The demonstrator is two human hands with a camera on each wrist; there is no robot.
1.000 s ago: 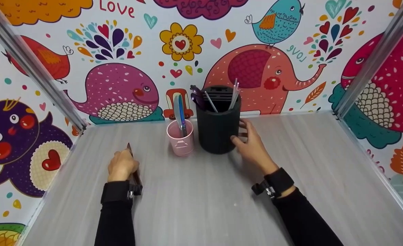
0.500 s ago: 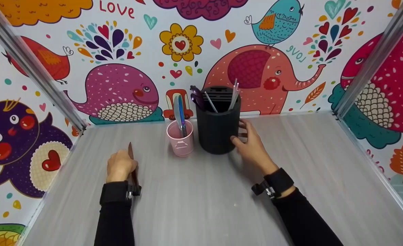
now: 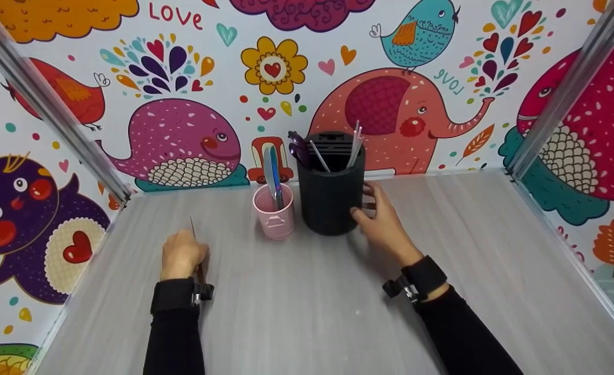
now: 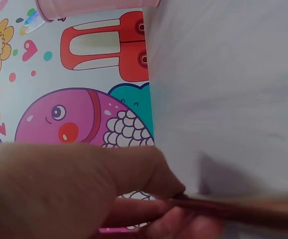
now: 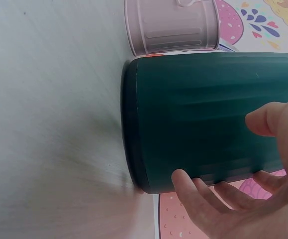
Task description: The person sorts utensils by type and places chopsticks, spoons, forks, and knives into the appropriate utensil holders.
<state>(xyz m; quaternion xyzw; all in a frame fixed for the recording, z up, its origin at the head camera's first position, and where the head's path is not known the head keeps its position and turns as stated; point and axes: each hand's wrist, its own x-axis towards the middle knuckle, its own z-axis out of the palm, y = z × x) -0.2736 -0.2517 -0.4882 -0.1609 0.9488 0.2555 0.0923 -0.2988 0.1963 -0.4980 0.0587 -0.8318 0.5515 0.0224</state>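
Observation:
In the head view my left hand (image 3: 182, 255) grips a thin reddish-brown knife (image 3: 192, 227) over the left of the table, its narrow blade pointing away from me. The left wrist view shows the thumb and fingers pinching the dark knife (image 4: 243, 209); part of it is blurred. My right hand (image 3: 387, 221) rests against the right side of a tall black utensil holder (image 3: 333, 203), thumb toward the front. Its loosely bent fingertips touch the holder's side in the right wrist view. Purple spoons (image 3: 297, 145) and thin straws (image 3: 356, 146) stick out of the upright holder.
A small pink bucket (image 3: 275, 226) stands just left of the holder, with a shiny blue-silver knife (image 3: 274, 177) standing in it. Behind both rises a wall with cartoon animals (image 3: 187, 130). Metal posts (image 3: 562, 99) mark the corners of the grey wooden table (image 3: 296, 312).
The knife in my left hand has turned, so its blade now shows nearly edge-on. That hand has shifted very slightly left. My right hand stays at the holder.

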